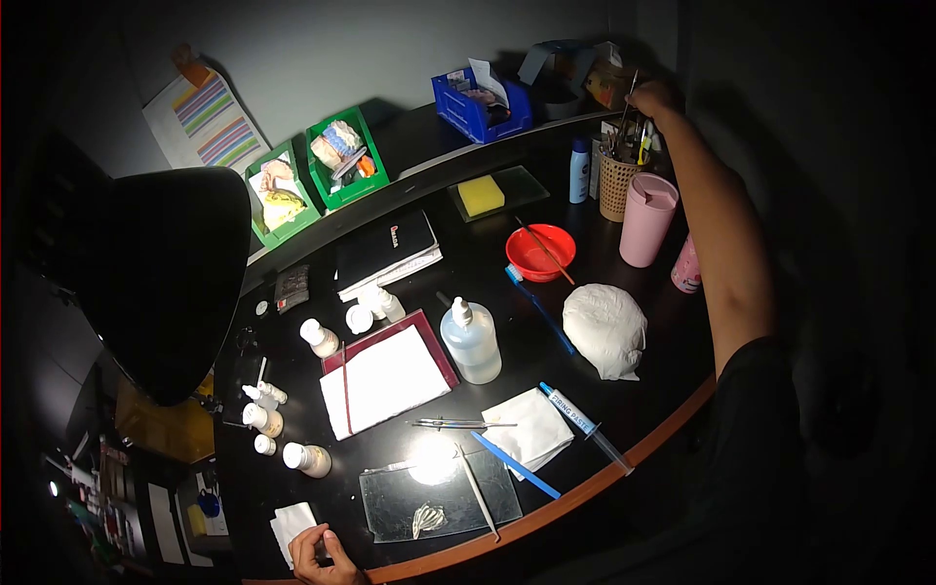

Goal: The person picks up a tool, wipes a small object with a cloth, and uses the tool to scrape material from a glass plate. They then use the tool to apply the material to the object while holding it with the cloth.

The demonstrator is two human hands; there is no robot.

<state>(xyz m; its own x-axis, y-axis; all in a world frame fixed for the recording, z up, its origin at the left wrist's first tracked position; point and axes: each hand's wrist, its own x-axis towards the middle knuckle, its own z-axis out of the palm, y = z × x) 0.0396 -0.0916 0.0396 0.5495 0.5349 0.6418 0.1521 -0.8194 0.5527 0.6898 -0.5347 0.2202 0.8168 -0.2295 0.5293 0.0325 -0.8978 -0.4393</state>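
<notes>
My right hand point(655, 99) reaches to the far right, its fingers closed around a thin stick-like tool point(635, 86) above a woven tan holder point(616, 187) of brushes and pens. Which kind of tool it is, I cannot make out. At the front edge, my left hand point(324, 558) rests with loosely curled fingers and the thumb apart, beside a folded white tissue point(292, 526). Right of it lies a glass slab point(385, 502) with a small pile of whitish paste point(427, 520) and a white-handled spatula point(476, 492) across it.
A clear squeeze bottle point(471, 346) stands mid-desk, near a maroon tray point(441, 351) with white paper. Around are a red bowl point(526, 255) with a brush, a white wrapped bundle point(604, 330), a firing paste syringe point(575, 409), a pink tumbler point(647, 222) and a black lamp point(166, 263).
</notes>
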